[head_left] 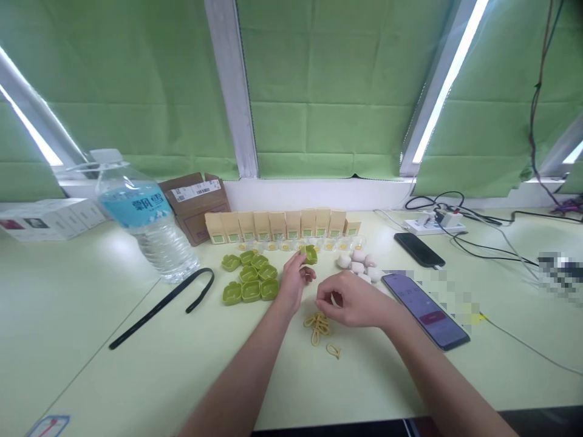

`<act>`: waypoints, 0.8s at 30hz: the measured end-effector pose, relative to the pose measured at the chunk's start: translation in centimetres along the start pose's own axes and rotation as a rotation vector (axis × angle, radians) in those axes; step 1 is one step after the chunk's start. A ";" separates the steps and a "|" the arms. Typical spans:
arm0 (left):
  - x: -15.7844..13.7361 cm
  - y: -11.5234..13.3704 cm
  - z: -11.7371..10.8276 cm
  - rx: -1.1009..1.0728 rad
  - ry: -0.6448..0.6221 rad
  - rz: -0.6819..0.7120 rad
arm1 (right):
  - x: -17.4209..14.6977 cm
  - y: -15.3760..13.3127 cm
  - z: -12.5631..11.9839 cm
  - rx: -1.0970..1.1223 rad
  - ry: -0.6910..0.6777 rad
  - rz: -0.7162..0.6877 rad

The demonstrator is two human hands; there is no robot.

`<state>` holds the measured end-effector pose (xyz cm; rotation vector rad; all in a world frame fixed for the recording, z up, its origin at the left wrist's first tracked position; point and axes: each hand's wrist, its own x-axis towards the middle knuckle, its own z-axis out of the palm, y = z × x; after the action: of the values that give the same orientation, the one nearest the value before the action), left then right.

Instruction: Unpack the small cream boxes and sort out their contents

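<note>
My left hand [294,280] grips a small green pot-shaped dish [310,255] between thumb and fingers, raised in front of a row of clear little cups. My right hand [350,298] is closed in a pinch just above a pile of yellow cord loops [319,325]; whatever its fingertips hold, if anything, is too small or hidden to name. A single yellow loop [334,351] lies apart, nearer to me. Left of my left hand, several more green dishes [250,292] sit grouped on the table. Several pale pink and white rounded pieces [357,257] lie behind my right hand, partly covered by it.
Small brown paper packets [277,226] stand in a row at the back, clear cups [285,245] before them. A water bottle [146,215], cardboard box [200,209] and black strap [159,308] are left. Two phones [426,309] and a power strip [435,223] with cables are right.
</note>
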<state>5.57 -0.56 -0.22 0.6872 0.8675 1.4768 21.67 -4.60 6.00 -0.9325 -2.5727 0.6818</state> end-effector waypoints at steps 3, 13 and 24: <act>0.0 0.0 0.0 0.011 -0.006 0.003 | -1.9 -1.0 -0.2 -0.040 -0.115 0.070; 0.1 -0.4 -0.1 0.024 -0.031 -0.005 | -6.1 -0.6 1.4 -0.077 -0.157 0.174; 0.2 -0.6 -0.2 0.010 -0.020 -0.025 | -4.0 -0.7 0.1 -0.112 -0.090 0.122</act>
<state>5.70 -0.42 -0.86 0.6949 0.8657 1.4422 24.16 -7.78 5.75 -1.1265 -2.6736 0.6313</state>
